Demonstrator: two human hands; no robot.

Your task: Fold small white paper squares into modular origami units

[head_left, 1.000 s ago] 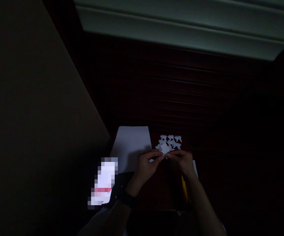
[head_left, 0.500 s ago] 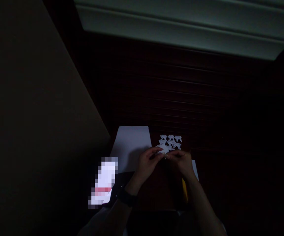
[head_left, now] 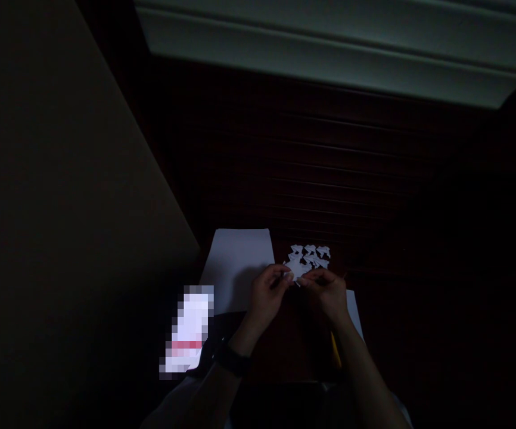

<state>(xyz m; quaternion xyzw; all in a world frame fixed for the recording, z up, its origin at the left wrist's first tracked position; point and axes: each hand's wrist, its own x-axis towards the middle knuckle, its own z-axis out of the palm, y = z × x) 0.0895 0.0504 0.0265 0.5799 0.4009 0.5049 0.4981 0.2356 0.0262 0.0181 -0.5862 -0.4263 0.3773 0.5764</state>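
Observation:
A small piece of white folded paper (head_left: 298,271) is held between my two hands over the dark table. My left hand (head_left: 267,293) pinches its left side, thumb and fingers closed on it. At the lower right edge, my right hand (head_left: 328,292) grips the same paper between thumb and forefinger. Just beyond my fingertips lie several small folded white paper shapes (head_left: 310,250) in rows, partly hidden by the held paper. The dim light hides the fine folds.
A stack of white paper sheets (head_left: 241,250) lies to the left. A lit, blurred-out screen (head_left: 190,328) stands at lower left. Another white sheet (head_left: 354,310) and a yellow object (head_left: 335,350) are near my right forearm. A pale wall (head_left: 61,179) rises on the left.
My left thumb has shifted on the paper and the fingertips of my two hands have drawn slightly apart. The paper stays in both hands.

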